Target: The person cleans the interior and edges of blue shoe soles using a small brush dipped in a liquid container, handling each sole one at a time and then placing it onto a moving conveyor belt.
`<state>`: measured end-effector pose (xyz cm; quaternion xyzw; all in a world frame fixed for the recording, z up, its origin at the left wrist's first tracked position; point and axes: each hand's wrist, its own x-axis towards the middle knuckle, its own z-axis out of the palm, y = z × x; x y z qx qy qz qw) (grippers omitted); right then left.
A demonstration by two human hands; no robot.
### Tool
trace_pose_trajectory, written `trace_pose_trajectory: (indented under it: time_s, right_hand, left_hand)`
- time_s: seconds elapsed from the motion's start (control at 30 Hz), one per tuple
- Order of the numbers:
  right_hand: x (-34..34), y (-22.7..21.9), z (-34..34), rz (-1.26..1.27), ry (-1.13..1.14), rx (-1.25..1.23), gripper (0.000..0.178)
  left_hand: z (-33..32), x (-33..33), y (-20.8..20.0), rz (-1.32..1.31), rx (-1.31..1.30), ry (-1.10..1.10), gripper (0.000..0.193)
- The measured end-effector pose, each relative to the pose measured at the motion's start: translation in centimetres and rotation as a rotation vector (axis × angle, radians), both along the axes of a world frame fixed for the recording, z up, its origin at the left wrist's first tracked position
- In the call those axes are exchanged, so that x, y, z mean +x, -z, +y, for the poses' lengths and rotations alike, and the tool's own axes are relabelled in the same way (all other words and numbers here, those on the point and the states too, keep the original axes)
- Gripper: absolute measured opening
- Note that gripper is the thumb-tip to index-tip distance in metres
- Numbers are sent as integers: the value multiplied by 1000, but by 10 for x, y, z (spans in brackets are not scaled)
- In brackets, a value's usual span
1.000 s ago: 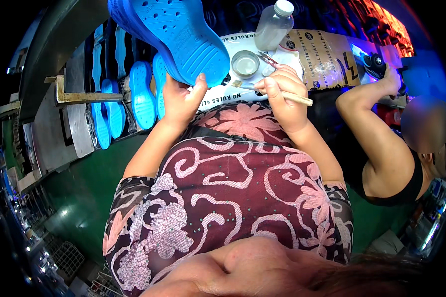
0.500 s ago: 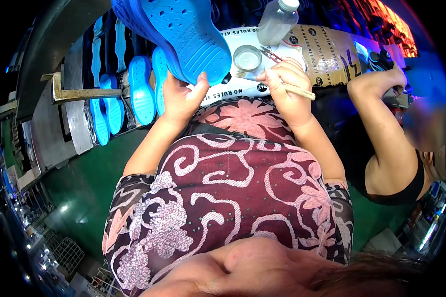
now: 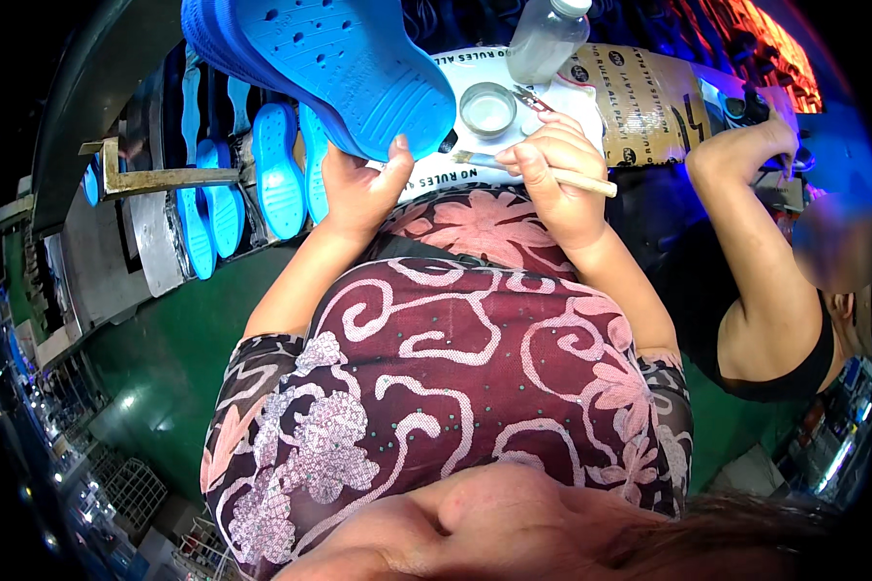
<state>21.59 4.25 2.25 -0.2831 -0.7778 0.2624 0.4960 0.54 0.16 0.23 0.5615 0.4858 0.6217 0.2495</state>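
Observation:
My left hand (image 3: 358,194) grips the heel end of a blue shoe sole (image 3: 358,87), thumb on its dotted, grooved face. More blue edges show along its left side; whether these are separate soles I cannot tell. My right hand (image 3: 560,179) is closed around the pale wooden handle of a flat paintbrush (image 3: 583,182). The bristles point left, just right of the sole's heel and apart from it. Beyond the brush a round glass dish (image 3: 487,109) stands on a white printed sheet. Next to it lie thin tools with red handles (image 3: 531,99).
A clear bottle with a white cap (image 3: 548,41) stands behind the dish. Several blue soles (image 3: 279,174) lie on the conveyor at left, near a metal bracket (image 3: 170,181). Brown printed cardboard (image 3: 649,102) covers the surface at right. Another person's bent arm (image 3: 761,213) is farther right.
The blue sole has shifted a little to the left and tilted in my left hand. My right hand has brought the brush lower, and its bristles now sit slightly nearer to me.

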Motion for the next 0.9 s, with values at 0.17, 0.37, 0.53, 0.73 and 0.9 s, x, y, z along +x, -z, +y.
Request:
trace_pose_trajectory:
  time_s: [0.17,0.37,0.53,0.73,0.9]
  right_hand:
    - [-6,-2,3,63,25,21,23]
    - [-5,0,0,-17,3,30,24]
    - [-3,-1,1,110,47,-50,25]
    - [-7,-1,5,-25,36,90,19]
    - [0,-6,0,-84,79,121,17]
  left_hand:
    - [1,0,1,62,17,-31,36]
    - [3,-2,2,131,119,-10,33]
    - [5,-2,3,181,166,-42,32]
    - [6,-2,4,262,214,-22,29]
    - [8,-5,5,329,239,-12,29]
